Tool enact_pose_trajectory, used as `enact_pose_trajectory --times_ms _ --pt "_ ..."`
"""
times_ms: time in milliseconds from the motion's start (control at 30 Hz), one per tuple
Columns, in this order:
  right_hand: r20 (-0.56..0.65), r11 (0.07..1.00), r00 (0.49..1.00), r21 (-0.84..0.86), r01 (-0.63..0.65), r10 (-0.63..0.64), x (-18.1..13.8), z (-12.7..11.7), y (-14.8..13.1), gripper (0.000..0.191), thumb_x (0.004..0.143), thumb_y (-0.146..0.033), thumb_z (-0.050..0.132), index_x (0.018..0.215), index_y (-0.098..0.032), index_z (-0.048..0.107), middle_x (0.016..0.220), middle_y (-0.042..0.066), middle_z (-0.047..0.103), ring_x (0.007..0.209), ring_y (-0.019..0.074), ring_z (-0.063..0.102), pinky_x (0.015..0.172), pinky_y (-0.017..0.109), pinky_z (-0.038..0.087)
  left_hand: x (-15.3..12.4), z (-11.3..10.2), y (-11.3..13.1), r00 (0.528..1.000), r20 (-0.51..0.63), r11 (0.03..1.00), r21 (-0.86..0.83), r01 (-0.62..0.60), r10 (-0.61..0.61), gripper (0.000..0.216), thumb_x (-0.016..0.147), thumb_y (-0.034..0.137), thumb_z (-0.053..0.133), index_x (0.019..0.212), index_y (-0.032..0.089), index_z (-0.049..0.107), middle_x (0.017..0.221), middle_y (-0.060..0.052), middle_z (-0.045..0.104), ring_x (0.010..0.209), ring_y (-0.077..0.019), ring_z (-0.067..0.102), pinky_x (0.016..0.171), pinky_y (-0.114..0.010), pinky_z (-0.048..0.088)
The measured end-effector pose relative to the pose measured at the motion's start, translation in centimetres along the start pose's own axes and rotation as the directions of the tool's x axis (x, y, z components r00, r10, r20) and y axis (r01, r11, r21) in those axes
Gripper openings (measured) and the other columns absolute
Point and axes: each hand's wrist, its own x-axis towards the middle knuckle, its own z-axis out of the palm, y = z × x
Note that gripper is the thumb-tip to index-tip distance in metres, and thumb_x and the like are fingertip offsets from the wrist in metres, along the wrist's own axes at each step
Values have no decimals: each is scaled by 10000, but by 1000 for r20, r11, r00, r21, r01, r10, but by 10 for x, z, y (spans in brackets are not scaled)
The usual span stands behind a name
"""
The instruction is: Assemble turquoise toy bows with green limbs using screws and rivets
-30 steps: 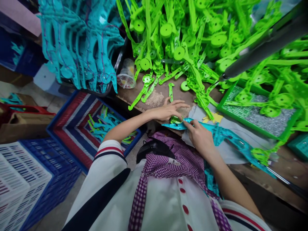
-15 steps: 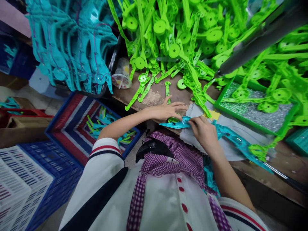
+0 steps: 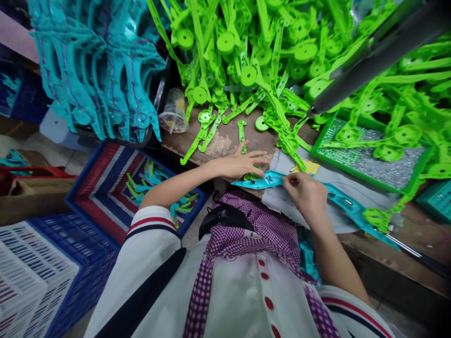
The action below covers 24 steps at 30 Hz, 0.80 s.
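A long turquoise plastic part [image 3: 347, 202] lies along the table's front edge, passing beneath my right hand. My left hand [image 3: 243, 164] is spread over its left end, thumb side at the part and a round green piece [image 3: 254, 174], the other fingers stretched out over the table. My right hand [image 3: 306, 191] is closed in a pinch just above the part's middle. A thin wire seems to run into these fingertips, and a loop of it shows to the right over the grey cloth [image 3: 282, 162]. A small green arm [image 3: 241, 134] lies beyond my left fingers.
Bright green plastic arms [image 3: 246, 75] are heaped at the back. A green tray [image 3: 322, 155] of small metal pieces stands right, under a dark power screwdriver [image 3: 355, 70]. Turquoise parts [image 3: 137, 94] stand in a black crate at left, near a plastic cup [image 3: 175, 112]. Blue crates [image 3: 79, 185] sit below.
My right hand has shifted slightly right along the turquoise part and away from my left hand, its fingers still pinched. My left hand stays spread in place. The view has moved slightly.
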Motion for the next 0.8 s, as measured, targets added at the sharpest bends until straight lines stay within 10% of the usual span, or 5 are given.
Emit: enact_pose_trajectory --times_ms 500,667,800 --pt "128 977 971 -94 -191 202 11 1 5 279 860 -416 541 846 -210 728 799 110 736 675 241 623 607 319 303 -2 -3 2 999 36 999 45 4 -6 682 768 -42 610 1238 445 691 1619 29 465 1556 -288 318 1238 -664 106" --pt "176 988 974 -79 -133 145 14 0 15 257 876 -426 555 823 -224 704 793 87 707 692 229 612 599 311 309 -2 3 1 1000 26 997 82 1 -3 722 750 -75 561 1255 427 677 1630 28 447 1563 -271 304 1240 -646 133" --pt "-8 988 999 147 35 -34 -3 -1 27 350 950 -491 518 975 -198 708 954 105 686 850 239 635 704 334 448 -6 11 4 999 -45 997 76 5 -1 747 739 -104 525 1262 409 674 1669 17 381 1568 -273 294 1244 -652 129"
